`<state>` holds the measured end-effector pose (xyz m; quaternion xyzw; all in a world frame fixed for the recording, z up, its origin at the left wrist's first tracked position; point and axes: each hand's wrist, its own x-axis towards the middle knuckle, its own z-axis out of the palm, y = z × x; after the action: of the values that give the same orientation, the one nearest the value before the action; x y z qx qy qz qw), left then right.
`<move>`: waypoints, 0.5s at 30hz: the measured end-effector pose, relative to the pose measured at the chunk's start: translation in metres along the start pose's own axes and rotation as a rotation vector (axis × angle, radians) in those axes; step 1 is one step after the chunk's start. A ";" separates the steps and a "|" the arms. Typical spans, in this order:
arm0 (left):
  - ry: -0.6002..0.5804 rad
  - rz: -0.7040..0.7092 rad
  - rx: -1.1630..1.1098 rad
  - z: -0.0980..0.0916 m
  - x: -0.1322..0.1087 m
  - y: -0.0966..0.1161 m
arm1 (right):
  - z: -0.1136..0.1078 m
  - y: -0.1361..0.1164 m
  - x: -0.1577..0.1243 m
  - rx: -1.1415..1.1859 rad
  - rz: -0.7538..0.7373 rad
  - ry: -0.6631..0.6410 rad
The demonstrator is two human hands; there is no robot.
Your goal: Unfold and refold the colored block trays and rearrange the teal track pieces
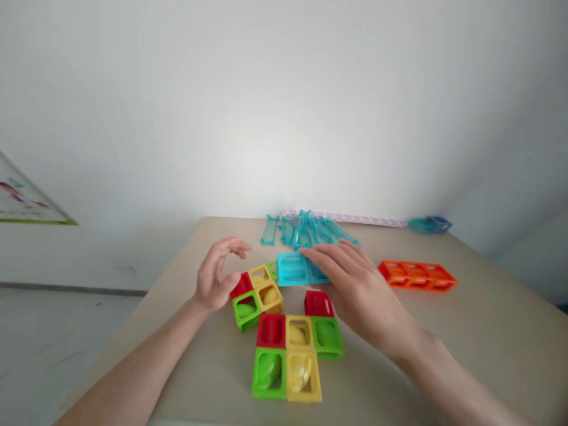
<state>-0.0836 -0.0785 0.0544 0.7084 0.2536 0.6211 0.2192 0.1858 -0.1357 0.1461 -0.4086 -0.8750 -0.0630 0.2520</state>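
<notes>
My left hand (217, 275) is open, its thumb and fingers curved apart with nothing between them. Its thumb is close to a red cube block (242, 286) in a cluster with a green block (247, 310) and yellow blocks (270, 296). Over the right end of a light-blue double block (291, 270) lies my right hand (366, 290), fingers stretched out. The hand hides part of that block, and I cannot tell how firmly it touches. Nearer me is a second cluster of red (271, 330), yellow (303, 376) and green blocks (268, 373).
An orange three-cell block (417, 276) lies to the right. Translucent teal track pieces (310, 229) are piled at the back, before a patterned purple-and-white strip (364, 219). A dark-blue block (439, 224) sits in the far right corner. A wall (266, 106) stands behind the table (199, 367).
</notes>
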 end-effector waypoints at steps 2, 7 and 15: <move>0.044 -0.014 0.018 0.000 0.001 -0.002 | -0.016 0.027 -0.033 0.045 0.057 -0.068; 0.060 -0.090 0.069 0.001 0.000 -0.005 | -0.035 0.103 -0.139 0.014 0.213 -0.240; 0.120 -0.156 0.044 0.002 0.001 -0.008 | -0.048 0.134 -0.193 -0.156 0.344 -0.195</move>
<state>-0.0817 -0.0715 0.0502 0.6527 0.3342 0.6378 0.2357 0.4083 -0.1947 0.0798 -0.5744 -0.8050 -0.0468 0.1408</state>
